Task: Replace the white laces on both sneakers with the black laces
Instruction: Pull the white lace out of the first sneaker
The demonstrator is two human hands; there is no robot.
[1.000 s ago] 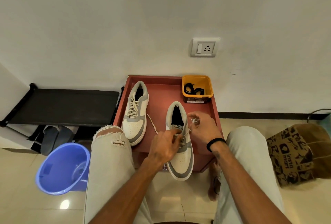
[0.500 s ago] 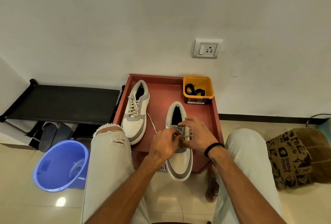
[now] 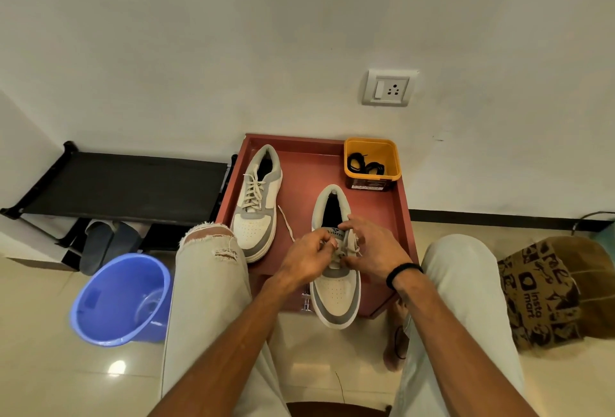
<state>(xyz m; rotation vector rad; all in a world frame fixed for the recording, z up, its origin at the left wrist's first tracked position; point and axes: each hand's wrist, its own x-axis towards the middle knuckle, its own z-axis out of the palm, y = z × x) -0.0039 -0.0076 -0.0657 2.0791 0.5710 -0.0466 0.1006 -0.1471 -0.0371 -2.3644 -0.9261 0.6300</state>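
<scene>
Both hands cover the lacing of the nearer white-and-grey leather sneaker [image 3: 336,293], so its eyelets cannot be made out. The left hand [image 3: 307,258] and right hand [image 3: 374,246] curl their fingers, pinching its loosened white lace [image 3: 286,221], one end trailing across the red tray-topped stand [image 3: 404,216]. Beyond stands the second matching sneaker [image 3: 256,203], fully laced. Farthest, coiled black laces [image 3: 364,167] lie in an orange plastic tub [image 3: 394,160].

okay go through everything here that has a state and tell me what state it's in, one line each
Left sneaker: white laces fully in.
Right sneaker: white lace partly undone, toe over table edge.
Black laces: coiled in yellow tub.
Left hand: pinching lace.
Right hand: pinching lace.
Bucket: upright.
</scene>
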